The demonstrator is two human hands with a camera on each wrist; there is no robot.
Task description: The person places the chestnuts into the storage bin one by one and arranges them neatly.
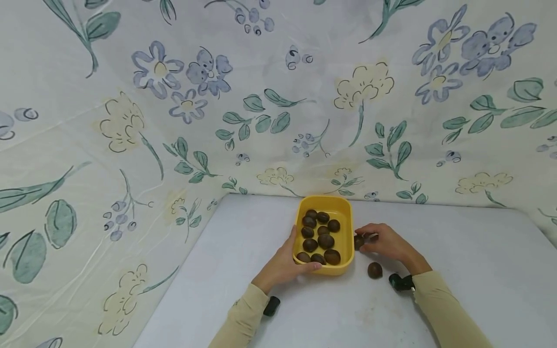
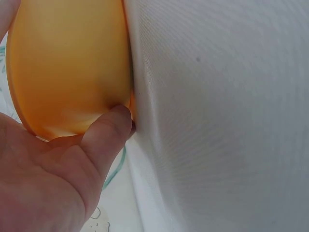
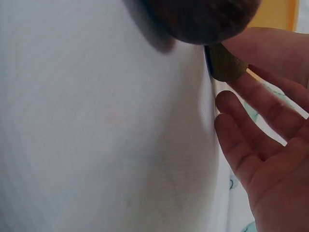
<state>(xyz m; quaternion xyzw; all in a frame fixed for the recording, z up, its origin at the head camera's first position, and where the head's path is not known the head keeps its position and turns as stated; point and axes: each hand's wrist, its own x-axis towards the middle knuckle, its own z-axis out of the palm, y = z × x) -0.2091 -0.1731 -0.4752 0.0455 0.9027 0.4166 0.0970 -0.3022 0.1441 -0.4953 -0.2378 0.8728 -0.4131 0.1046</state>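
A yellow rectangular box (image 1: 351, 232) holds several dark brown, round, chestnut-like nuts (image 1: 326, 241). My left hand (image 1: 282, 263) grips its left side and near corner, thumb along the near edge. In the left wrist view, the thumb presses the yellow wall (image 2: 67, 72) low down, close to the tabletop. Just right of the box, my right hand (image 1: 385, 241) pinches one brown nut (image 1: 359, 241) between thumb and fingers. The right wrist view shows this nut (image 3: 226, 65) partly hidden by the thumb, the other fingers spread. Another loose nut (image 1: 375, 270) lies on the table nearer me.
The white tabletop (image 1: 470, 251) extends around the box. Behind it and to the left hangs a flowered cloth (image 1: 278, 72). Dark wrist cameras (image 1: 401, 282) sit at both sleeve cuffs. Faint stains mark the table in front.
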